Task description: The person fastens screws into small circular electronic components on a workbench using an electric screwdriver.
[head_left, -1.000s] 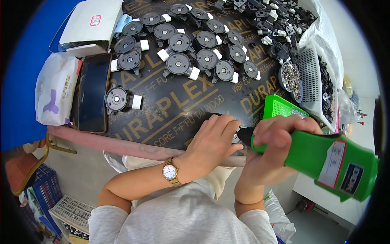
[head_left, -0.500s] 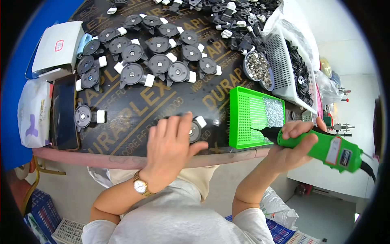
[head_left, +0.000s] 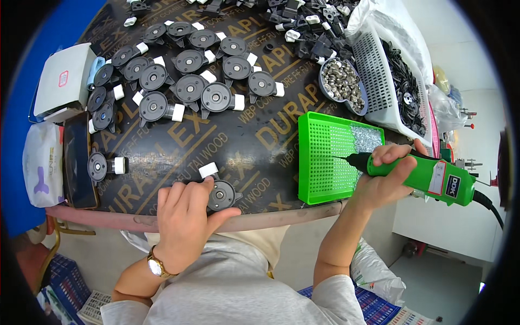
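My left hand (head_left: 184, 216) is closed around the near side of a black round plastic part (head_left: 222, 195) with a white tab, at the table's front edge. Its thumb and index finger grip the part's rim, while the disc's face points up. In my right hand (head_left: 391, 172) is a green electric screwdriver (head_left: 428, 180) with a black nose, held level. Its thin bit points left over the perforated green tray (head_left: 304, 162). Small silver screws (head_left: 366, 140) lie heaped at the tray's far right, with others set in its holes.
Several similar black round parts (head_left: 189, 89) stand at the back left; one more (head_left: 98, 166) sits beside a dark phone-like slab (head_left: 79, 162). A white box (head_left: 65, 78) is at left. A bowl of metal pieces (head_left: 341, 81) and a white basket (head_left: 374, 81) border the right.
My left hand has moved left and nearer me, and now holds the round part, which is turned with its tab to the far left. The screwdriver's bit has shifted slightly over the tray.
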`<state>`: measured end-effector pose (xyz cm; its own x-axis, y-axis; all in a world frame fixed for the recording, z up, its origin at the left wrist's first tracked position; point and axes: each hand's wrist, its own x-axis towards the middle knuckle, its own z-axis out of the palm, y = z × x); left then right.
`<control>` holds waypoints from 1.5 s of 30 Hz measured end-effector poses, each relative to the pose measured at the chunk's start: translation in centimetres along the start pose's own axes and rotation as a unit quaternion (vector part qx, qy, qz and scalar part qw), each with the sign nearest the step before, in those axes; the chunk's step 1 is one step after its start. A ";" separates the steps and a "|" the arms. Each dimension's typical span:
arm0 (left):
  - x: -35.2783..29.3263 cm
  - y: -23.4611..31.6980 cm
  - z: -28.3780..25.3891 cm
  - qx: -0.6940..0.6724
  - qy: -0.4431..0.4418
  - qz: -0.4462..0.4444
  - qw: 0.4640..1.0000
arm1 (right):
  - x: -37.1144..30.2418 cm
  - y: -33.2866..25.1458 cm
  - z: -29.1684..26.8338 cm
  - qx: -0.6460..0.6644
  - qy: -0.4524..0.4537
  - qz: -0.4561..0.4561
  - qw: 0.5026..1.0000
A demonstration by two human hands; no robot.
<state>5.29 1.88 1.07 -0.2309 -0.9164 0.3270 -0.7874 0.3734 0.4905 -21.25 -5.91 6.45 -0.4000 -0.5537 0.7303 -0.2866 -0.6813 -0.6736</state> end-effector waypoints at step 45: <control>0.4 0.0 1.0 -0.085 0.010 -0.004 0.996 | -5.4 -5.9 7.2 0.320 -0.288 0.100 0.897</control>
<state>4.66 1.35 0.41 -0.2118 -0.9171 0.3379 -0.6810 0.3864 0.6220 -11.10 -2.35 7.34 0.1821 -0.7259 0.6633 0.3729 -0.5732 -0.7297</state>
